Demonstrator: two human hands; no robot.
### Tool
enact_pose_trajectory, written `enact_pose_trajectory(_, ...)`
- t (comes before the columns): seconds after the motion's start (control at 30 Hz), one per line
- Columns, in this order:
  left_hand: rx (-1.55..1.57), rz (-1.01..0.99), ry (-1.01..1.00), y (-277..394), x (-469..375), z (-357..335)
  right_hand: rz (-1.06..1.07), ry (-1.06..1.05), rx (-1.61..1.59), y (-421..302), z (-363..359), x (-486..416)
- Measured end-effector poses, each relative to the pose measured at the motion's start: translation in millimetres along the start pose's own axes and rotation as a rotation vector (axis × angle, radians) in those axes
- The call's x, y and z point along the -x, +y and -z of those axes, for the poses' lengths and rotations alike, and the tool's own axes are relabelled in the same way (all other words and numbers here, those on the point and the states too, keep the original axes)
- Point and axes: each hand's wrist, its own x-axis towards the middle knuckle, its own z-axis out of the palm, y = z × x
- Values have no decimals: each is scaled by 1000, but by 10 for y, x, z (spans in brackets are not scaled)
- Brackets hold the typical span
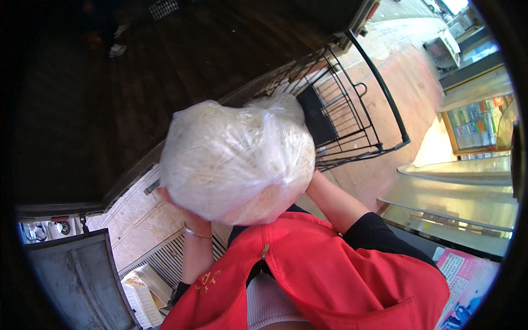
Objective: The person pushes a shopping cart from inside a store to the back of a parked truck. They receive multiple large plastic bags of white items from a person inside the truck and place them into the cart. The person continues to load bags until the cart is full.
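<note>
A large, bulging clear plastic bag (235, 165) with pale contents is held up in front of my red vest; what fills it cannot be made out. My left hand (181, 208) supports the bag's lower left side, its fingers mostly hidden beneath the plastic. On the other side, my right hand (314, 175) is almost wholly behind the bag, with only its edge and the forearm showing. Just beyond the bag stands a black wire-frame cart (346, 111). The dark plank floor of a truck's cargo bed (173, 74) spreads out ahead, its edge running behind the bag.
A white plastic basket (142, 301) sits by a drain grate (165, 255) at lower left, near a grey metal panel (74, 280). Shop counters (453, 177) line the right side. Deep in the truck are a crate (163, 9) and a person's shoe (117, 50).
</note>
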Motion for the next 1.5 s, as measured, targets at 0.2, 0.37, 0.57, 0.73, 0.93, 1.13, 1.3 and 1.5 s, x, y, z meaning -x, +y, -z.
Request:
enact_pose_trajectory(0.2,-162,364,44,-1009,-100,34,-30,-203,-176,-971,784,-28)
enact_pose_trajectory(0.37,-886,701,143,-1467,-419,669,8,505,260,-1348,1505,-400)
enact_pose_trajectory(0.57,-1480,456,-348,-1217,-293,1253,20,660,1217,-752,2132,-663)
enact_pose_trajectory(0.73,-1332,331,-188,-1011,60,1482,-70,633,1664,-393,1930,-546)
enact_pose_trajectory(0.93,-1329,371,28,-556,387,1737,32,611,1584,-523,1686,-979)
enact_pose_trajectory(1.13,-1487,311,96,-147,513,1771,-603,-143,1493,-140,1512,-1290)
enact_pose_trajectory(1.3,-1381,242,126,-41,511,1810,-6,552,1206,-118,1319,-1133)
enact_pose_trajectory(1.5,-1313,225,164,38,409,1935,591,675,1651,-645,1337,-1181)
